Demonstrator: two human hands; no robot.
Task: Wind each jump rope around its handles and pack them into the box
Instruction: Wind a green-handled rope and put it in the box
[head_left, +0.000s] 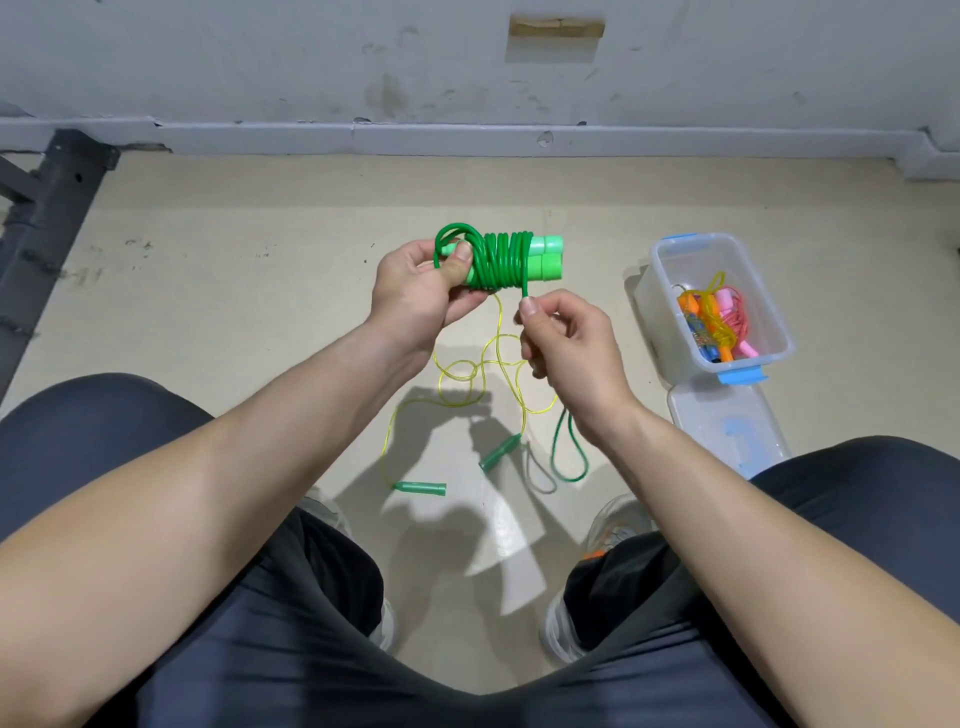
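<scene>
Your left hand (415, 291) gripped the green rope bundle (498, 260), long axis level; just below its right end, your right hand (566, 343) pinched the loose cord (525, 288).

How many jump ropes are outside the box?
2. The green rope, mostly wound round its handles, in the left hand, its tail pinched by the right hand. The yellow rope loose on the floor below them. Others lie tangled in the box.
</scene>
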